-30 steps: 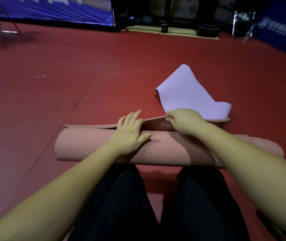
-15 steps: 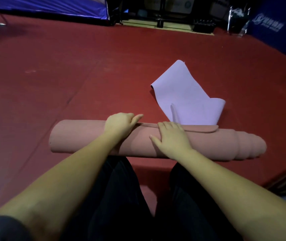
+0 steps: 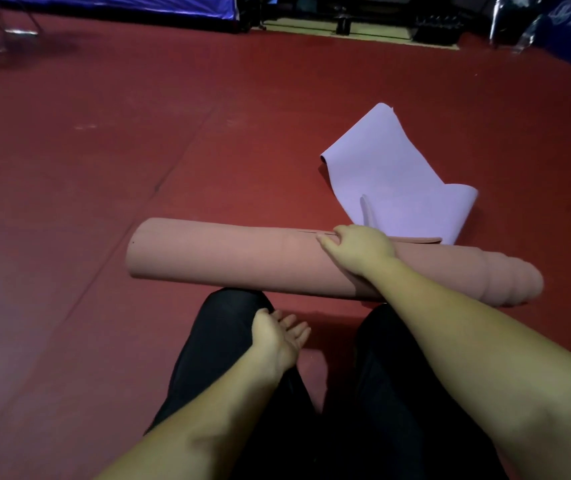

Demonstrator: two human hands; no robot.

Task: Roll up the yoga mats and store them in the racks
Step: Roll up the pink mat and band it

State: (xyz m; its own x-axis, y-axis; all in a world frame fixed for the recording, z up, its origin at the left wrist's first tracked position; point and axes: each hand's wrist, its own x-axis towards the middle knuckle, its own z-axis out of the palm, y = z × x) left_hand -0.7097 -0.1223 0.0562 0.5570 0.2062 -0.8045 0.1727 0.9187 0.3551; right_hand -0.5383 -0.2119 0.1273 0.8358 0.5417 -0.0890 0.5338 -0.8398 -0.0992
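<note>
While the pink yoga mat (image 3: 242, 261) lies fully rolled across the red floor (image 3: 104, 161) just ahead of the person's knees, only the right hand (image 3: 360, 252) rests on it, fingers curled over the loose outer flap near the seam. The left hand (image 3: 279, 336) hangs free above the lap, palm up and fingers relaxed, holding nothing.

One-handed hold is the weak point: the roll looks likely to spring open if that grip eases, since the flap edge lifts slightly to the right of the hand. The right end has telescoped into stepped rings (an uneven roll), so lifting it by the middle could let the core slide out further. It may also catch when pushed into a rack.

A lilac mat (image 3: 395, 181) lies half-unrolled just behind the pink roll, touching its far side, and could snag or be dragged along. Open floor stretches wide to the left and ahead; dark equipment and blue banners (image 3: 111, 3) line the far edge. No rack is clearly visible.
</note>
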